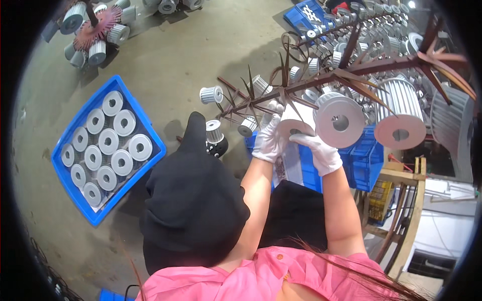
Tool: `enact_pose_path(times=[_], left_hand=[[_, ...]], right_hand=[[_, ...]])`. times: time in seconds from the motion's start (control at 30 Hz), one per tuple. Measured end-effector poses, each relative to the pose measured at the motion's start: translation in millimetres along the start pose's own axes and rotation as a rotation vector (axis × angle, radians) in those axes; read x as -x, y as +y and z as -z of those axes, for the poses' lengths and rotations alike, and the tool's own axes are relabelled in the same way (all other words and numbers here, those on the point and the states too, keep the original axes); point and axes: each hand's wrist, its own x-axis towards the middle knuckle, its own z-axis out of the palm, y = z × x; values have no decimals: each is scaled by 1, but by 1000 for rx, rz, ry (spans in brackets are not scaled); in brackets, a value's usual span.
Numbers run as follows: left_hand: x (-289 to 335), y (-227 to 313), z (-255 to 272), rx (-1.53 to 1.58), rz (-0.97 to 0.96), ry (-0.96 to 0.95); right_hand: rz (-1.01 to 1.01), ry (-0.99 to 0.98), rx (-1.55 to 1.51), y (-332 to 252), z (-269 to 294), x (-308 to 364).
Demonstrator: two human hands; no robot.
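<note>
White work gloves cover both my hands. A pale grey metal pulley [299, 116] is held between them, beside a rusty spiked rack [374, 69]. My left hand [268, 139] grips its left side, fingers reaching up towards the spikes. From below and right, my right hand [322, 153] holds the lower edge, its thumb near the bore. Whether a spike still sits inside the pulley is hidden. Just right of it hangs a large flanged pulley [325, 125], then a bigger toothed pulley [400, 103]. Smaller toothed pulleys [211, 95] hang at the rack's left end.
Below my hands stands a blue crate [360, 156]. A blue tray [145, 116] with several flanged pulleys rests on the floor at left. Another loaded spiked rack [99, 27] is at the far left. Pointed spikes surround my hands. A wooden frame [416, 200] stands at right.
</note>
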Motion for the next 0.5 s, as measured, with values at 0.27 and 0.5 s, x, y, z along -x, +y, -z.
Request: enact_pose_path(times=[0.27,0.5], left_hand=[[2,-6,5,-92,-41,1],[3,-4,-9,-150,-87,92]], right_hand=[[176,148,-15,3,-2,1],[234,159,81,0,-8,2]])
